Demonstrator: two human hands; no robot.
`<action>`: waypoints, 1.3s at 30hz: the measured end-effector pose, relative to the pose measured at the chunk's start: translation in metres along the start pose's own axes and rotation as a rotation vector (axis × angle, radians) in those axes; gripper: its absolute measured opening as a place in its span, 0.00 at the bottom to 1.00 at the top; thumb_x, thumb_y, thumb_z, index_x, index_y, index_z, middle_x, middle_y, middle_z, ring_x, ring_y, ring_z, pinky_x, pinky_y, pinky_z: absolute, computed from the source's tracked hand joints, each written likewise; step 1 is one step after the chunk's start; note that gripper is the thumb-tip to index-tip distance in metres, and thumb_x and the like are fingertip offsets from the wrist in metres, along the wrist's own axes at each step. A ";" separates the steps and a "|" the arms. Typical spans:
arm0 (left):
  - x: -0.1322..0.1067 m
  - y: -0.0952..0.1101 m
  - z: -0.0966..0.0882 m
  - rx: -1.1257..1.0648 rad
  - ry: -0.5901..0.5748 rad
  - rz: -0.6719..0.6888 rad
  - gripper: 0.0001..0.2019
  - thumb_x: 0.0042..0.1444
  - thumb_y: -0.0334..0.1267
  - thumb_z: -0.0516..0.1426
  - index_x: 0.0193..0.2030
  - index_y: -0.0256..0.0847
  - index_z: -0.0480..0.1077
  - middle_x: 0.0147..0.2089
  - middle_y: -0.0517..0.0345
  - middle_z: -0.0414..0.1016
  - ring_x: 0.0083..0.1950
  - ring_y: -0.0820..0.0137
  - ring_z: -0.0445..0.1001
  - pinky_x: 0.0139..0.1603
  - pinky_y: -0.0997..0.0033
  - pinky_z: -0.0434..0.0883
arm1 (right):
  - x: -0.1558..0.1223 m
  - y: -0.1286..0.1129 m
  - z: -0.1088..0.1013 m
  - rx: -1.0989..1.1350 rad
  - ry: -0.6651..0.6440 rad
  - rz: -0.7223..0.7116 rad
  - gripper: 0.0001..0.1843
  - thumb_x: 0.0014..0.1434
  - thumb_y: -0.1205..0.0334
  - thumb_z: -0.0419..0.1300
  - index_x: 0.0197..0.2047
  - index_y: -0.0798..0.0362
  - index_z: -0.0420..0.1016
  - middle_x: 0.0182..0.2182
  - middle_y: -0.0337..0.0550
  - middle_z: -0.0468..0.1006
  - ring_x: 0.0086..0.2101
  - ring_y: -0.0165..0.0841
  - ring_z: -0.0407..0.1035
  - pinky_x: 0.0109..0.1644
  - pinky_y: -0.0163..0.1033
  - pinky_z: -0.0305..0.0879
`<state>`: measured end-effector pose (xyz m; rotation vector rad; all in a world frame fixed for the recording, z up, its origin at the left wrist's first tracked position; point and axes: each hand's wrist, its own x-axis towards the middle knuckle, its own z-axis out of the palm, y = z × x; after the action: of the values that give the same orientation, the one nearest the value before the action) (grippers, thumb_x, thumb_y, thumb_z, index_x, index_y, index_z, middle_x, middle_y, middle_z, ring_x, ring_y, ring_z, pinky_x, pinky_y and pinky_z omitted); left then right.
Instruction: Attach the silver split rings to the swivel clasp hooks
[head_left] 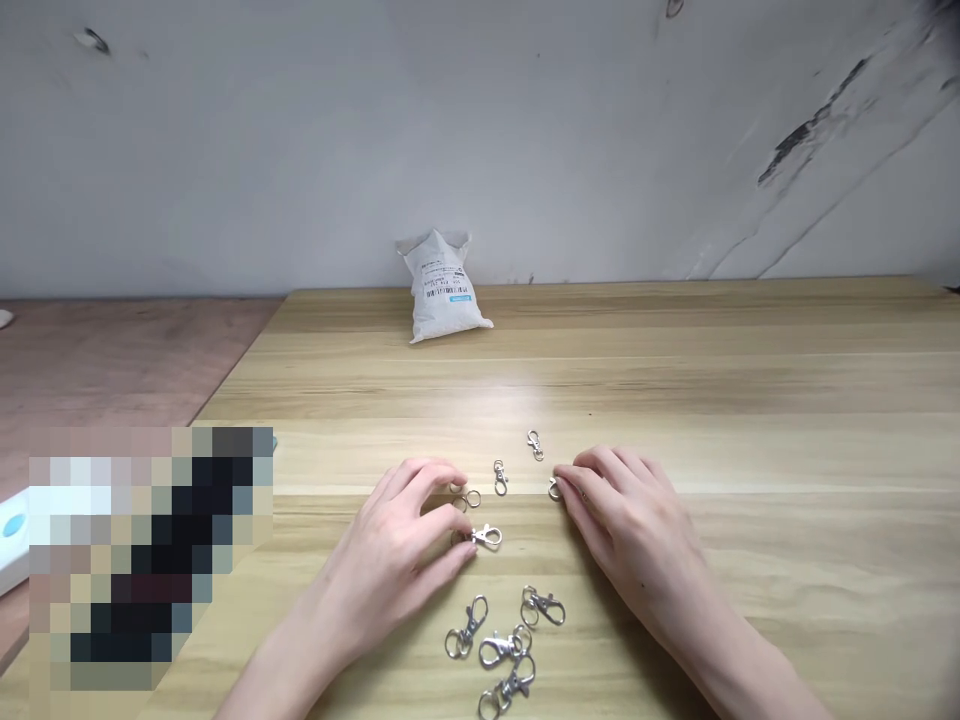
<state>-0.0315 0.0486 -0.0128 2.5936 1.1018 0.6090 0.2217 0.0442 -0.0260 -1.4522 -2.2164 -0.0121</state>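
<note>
My left hand (412,535) rests on the table with its thumb and a finger closing on the swivel end of a silver lobster clasp (489,537). Its index finger curls above several small split rings (472,498), partly covering them. On the right, my right hand (619,495) pinches another silver clasp (553,488), of which only the tip shows past the fingers. Between the hands lie two loose clasps, one nearer (500,478) and one farther back (535,445). Closer to me is a group of several clasps with rings attached, including a key ring clasp (504,649).
A white printed plastic packet (445,290) stands at the back of the wooden table (787,400), near the grey wall (300,150). A blurred-out dark object (165,550) lies at the left, beside a white item (15,540) at the table's edge.
</note>
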 end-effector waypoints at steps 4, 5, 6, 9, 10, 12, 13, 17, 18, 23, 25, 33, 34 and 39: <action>0.000 0.005 0.002 -0.046 -0.046 0.003 0.02 0.61 0.34 0.56 0.39 0.42 0.71 0.52 0.51 0.68 0.58 0.61 0.63 0.50 0.58 0.69 | 0.000 0.000 0.000 0.088 0.023 0.006 0.10 0.67 0.67 0.51 0.38 0.55 0.73 0.32 0.44 0.73 0.33 0.35 0.64 0.40 0.43 0.59; 0.000 0.008 0.002 -0.060 -0.053 0.011 0.02 0.61 0.34 0.57 0.39 0.42 0.71 0.52 0.52 0.68 0.58 0.61 0.63 0.50 0.58 0.68 | 0.000 -0.001 0.000 0.151 0.036 0.016 0.10 0.67 0.67 0.51 0.38 0.55 0.72 0.31 0.44 0.73 0.33 0.35 0.64 0.40 0.43 0.59; 0.001 0.010 0.002 -0.075 -0.050 0.021 0.02 0.61 0.34 0.57 0.39 0.42 0.71 0.52 0.52 0.68 0.58 0.61 0.63 0.50 0.59 0.68 | 0.001 -0.001 0.000 0.228 0.048 0.029 0.09 0.67 0.67 0.52 0.38 0.55 0.72 0.31 0.44 0.74 0.33 0.34 0.65 0.40 0.42 0.60; 0.003 0.018 0.000 -0.117 0.041 0.010 0.03 0.61 0.32 0.56 0.40 0.43 0.71 0.52 0.53 0.68 0.56 0.62 0.64 0.51 0.59 0.66 | 0.001 -0.006 -0.003 0.472 0.062 0.082 0.07 0.66 0.67 0.54 0.36 0.54 0.71 0.31 0.42 0.74 0.32 0.32 0.67 0.38 0.40 0.61; 0.003 0.020 0.000 -0.133 0.084 -0.018 0.05 0.61 0.31 0.56 0.42 0.43 0.71 0.52 0.53 0.68 0.55 0.63 0.65 0.51 0.59 0.65 | 0.001 -0.009 -0.004 0.538 0.060 0.095 0.07 0.66 0.66 0.54 0.36 0.53 0.71 0.30 0.41 0.74 0.32 0.32 0.67 0.37 0.39 0.62; 0.003 0.025 0.000 -0.169 0.150 -0.078 0.08 0.61 0.31 0.56 0.46 0.43 0.70 0.51 0.53 0.68 0.53 0.65 0.66 0.51 0.60 0.65 | 0.001 -0.017 -0.007 0.646 0.048 0.121 0.07 0.65 0.65 0.56 0.34 0.52 0.71 0.29 0.40 0.74 0.31 0.31 0.67 0.36 0.38 0.63; 0.004 0.027 0.001 -0.182 0.173 -0.100 0.09 0.61 0.31 0.56 0.48 0.44 0.69 0.50 0.54 0.68 0.52 0.65 0.67 0.50 0.61 0.64 | 0.001 -0.021 -0.009 0.695 0.033 0.138 0.07 0.65 0.65 0.56 0.34 0.52 0.71 0.29 0.40 0.74 0.30 0.30 0.67 0.35 0.38 0.63; 0.005 0.033 0.005 -0.192 0.244 -0.103 0.10 0.60 0.29 0.57 0.47 0.44 0.69 0.45 0.57 0.70 0.47 0.68 0.68 0.48 0.63 0.62 | -0.001 -0.038 -0.012 0.864 -0.027 0.192 0.08 0.65 0.63 0.56 0.34 0.51 0.72 0.27 0.37 0.73 0.29 0.29 0.68 0.34 0.35 0.64; 0.005 0.034 0.006 -0.197 0.253 -0.099 0.09 0.60 0.28 0.57 0.45 0.43 0.70 0.43 0.58 0.70 0.46 0.69 0.68 0.47 0.63 0.61 | -0.001 -0.041 -0.012 0.891 -0.033 0.192 0.08 0.65 0.63 0.55 0.34 0.51 0.72 0.27 0.37 0.73 0.29 0.28 0.68 0.33 0.35 0.64; 0.007 0.037 0.006 -0.270 0.223 -0.098 0.07 0.60 0.27 0.56 0.41 0.43 0.70 0.38 0.61 0.72 0.42 0.70 0.68 0.45 0.63 0.60 | -0.004 -0.049 -0.008 0.925 0.005 0.158 0.06 0.65 0.66 0.54 0.36 0.51 0.71 0.28 0.37 0.73 0.30 0.28 0.68 0.34 0.34 0.65; 0.007 0.038 0.005 -0.316 0.225 -0.128 0.06 0.61 0.28 0.57 0.41 0.43 0.70 0.38 0.61 0.72 0.42 0.70 0.68 0.46 0.63 0.61 | -0.005 -0.050 -0.007 0.948 0.011 0.157 0.06 0.65 0.67 0.54 0.37 0.50 0.71 0.29 0.37 0.73 0.30 0.28 0.68 0.34 0.34 0.65; 0.007 0.038 0.005 -0.498 0.168 -0.231 0.04 0.62 0.32 0.56 0.41 0.45 0.71 0.34 0.64 0.74 0.39 0.71 0.69 0.46 0.62 0.63 | -0.007 -0.049 -0.009 1.047 -0.074 0.214 0.08 0.67 0.64 0.52 0.37 0.49 0.70 0.31 0.37 0.71 0.32 0.27 0.66 0.36 0.33 0.64; 0.007 0.038 0.005 -0.499 0.155 -0.226 0.05 0.62 0.32 0.56 0.41 0.45 0.71 0.34 0.64 0.75 0.39 0.71 0.69 0.45 0.62 0.62 | -0.008 -0.048 -0.008 1.065 -0.093 0.230 0.08 0.67 0.63 0.52 0.37 0.49 0.70 0.30 0.37 0.71 0.32 0.27 0.65 0.36 0.33 0.63; 0.005 0.037 0.007 -0.500 0.131 -0.200 0.04 0.62 0.31 0.56 0.39 0.44 0.70 0.35 0.63 0.75 0.39 0.71 0.69 0.46 0.61 0.62 | -0.009 -0.048 -0.007 1.125 -0.120 0.305 0.08 0.67 0.60 0.53 0.37 0.49 0.72 0.31 0.37 0.71 0.31 0.27 0.66 0.35 0.32 0.63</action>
<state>-0.0023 0.0272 -0.0029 2.0176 1.0646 0.8846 0.1856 0.0132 -0.0117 -1.0698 -1.5290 1.2226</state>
